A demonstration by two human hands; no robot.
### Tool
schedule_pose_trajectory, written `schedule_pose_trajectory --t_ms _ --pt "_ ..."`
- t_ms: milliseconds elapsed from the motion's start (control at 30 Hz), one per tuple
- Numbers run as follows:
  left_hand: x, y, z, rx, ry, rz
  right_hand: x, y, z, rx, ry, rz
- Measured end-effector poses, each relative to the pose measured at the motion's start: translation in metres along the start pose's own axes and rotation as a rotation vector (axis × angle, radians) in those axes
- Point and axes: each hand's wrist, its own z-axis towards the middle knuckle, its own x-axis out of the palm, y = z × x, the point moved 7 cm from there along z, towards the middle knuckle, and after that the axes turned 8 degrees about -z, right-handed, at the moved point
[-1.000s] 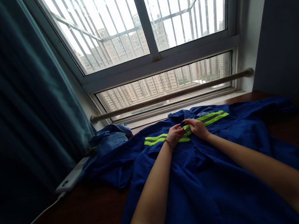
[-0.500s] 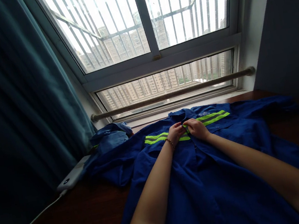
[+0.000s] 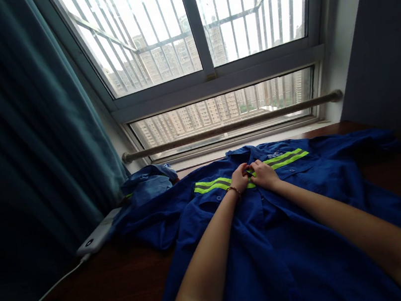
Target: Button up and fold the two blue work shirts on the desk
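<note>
A blue work jacket with yellow-green and grey reflective strips lies spread out front side up, its collar toward the window. My left hand, with a bracelet at the wrist, pinches the front edge of the jacket at chest height. Close beside it, my right hand grips the other front edge at the reflective strip, fingers bent. The fingertips of both hands nearly meet over the front opening. Whatever small part lies between them is hidden. A round button shows on the chest pocket left of my left hand.
Folded blue clothing lies by the left sleeve. A white power bank with a white cable rests on the dark wooden table. A teal curtain hangs at left; a rail crosses the barred window.
My left hand has turned and shifted slightly right, its fingers more curled. The pocket button beside it shows now. My right hand has stayed almost in place, its fingers bent a little more.
</note>
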Motion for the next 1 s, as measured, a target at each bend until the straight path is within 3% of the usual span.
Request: schedule_pose_trajectory --t_ms 133,267,500,767,1000 --pt "0.021 -0.007 -0.010 0.093 0.129 0.583 0.003 -0.041 0.008 0.286 -0.077 0.280" --pt "0.024 -0.007 -0.016 0.030 0.156 0.791 0.003 -0.076 0.013 0.444 -0.131 0.382" --pt "0.027 -0.005 -0.021 0.053 0.291 0.856 0.010 -0.094 0.015 0.481 -0.187 0.578" --pt "0.032 -0.012 -0.028 0.091 0.258 0.942 0.011 -0.088 0.014 0.429 -0.205 0.659" --pt "0.031 -0.041 -0.058 0.343 0.293 0.856 0.006 -0.083 0.012 0.411 -0.198 0.624"
